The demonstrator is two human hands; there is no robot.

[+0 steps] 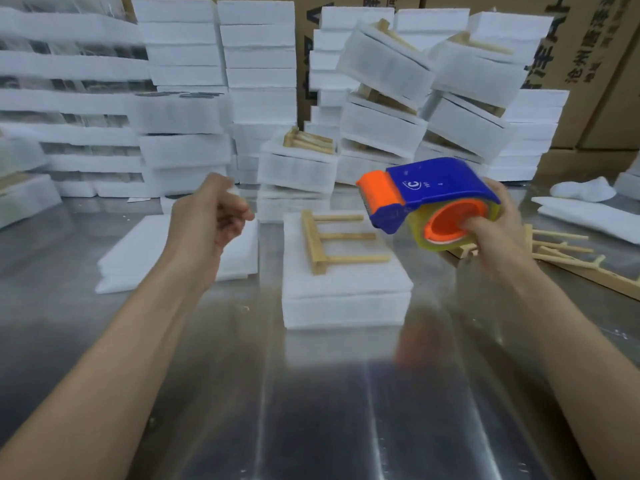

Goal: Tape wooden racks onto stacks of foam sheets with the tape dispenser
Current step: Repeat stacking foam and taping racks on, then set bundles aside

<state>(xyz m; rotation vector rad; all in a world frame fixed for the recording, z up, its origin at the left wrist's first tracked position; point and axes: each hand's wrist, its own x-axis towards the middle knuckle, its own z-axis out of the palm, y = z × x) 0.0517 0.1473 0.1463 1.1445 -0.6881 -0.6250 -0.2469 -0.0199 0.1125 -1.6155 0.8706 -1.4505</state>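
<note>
Your right hand (498, 230) is clamped on the blue-and-orange plastic tape dispenser (429, 199), with the thumb pushed into the orange core of the roll. It holds the dispenser in the air above the right edge of the work, cutter end pointing left. Your left hand (211, 209) hovers well apart from it, fingers curled into the palm with nothing visible between them.

Between the two hands, the pale wooden rack with three pegs (332, 240) lies flat on the low stack of white foam sheets (346, 296), set toward its far left corner. I see no tape over it yet.

The rack is loose, so dragging the dispenser across could push it off line or skid the top sheet if your left hand doesn't pin it first. The shiny metal counter (311, 410) looks slick, so the whole stack may slide under a hard pull.

Loose foam sheets (156, 258) lie just to the left and spare wooden racks (571, 251) to the right. Behind them, the leaning finished bundles (388, 64) could topple if bumped.
</note>
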